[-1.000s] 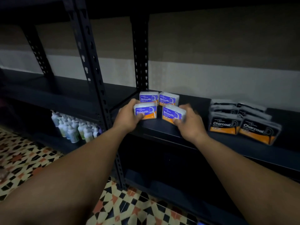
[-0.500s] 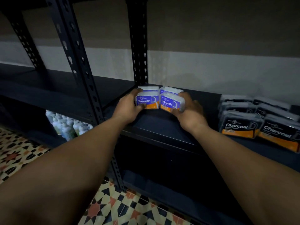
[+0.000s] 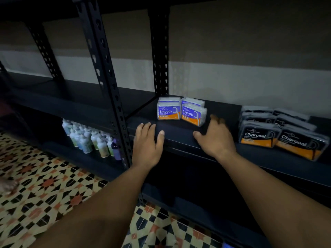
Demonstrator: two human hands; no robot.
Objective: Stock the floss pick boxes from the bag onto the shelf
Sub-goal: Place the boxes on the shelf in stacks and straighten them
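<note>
On the far left, a lower shelf carries a cluster of small bottles; what they hold is too dim to tell. My left hand lies palm down with straight fingers at the front edge of the shelf, holding nothing.

Just behind it and a little to the right stand the blue boxes of floss picks. I count four, two in front and two close behind, upright near the shelf's left corner, labels facing me. The right pair is turned slightly.

I judge them light, stiff clear plastic cases, smooth enough to slip. I would take one by its two short ends between thumb and fingers, not by the lid. All look closed, and the labels hide the contents.

My right hand is just right of the blue boxes and apart from them. Its fingers are loosely spread, the tips are blurred, and it is empty.

Further right, black boxes lean back in rows, also closed. I cannot see the bag.
</note>
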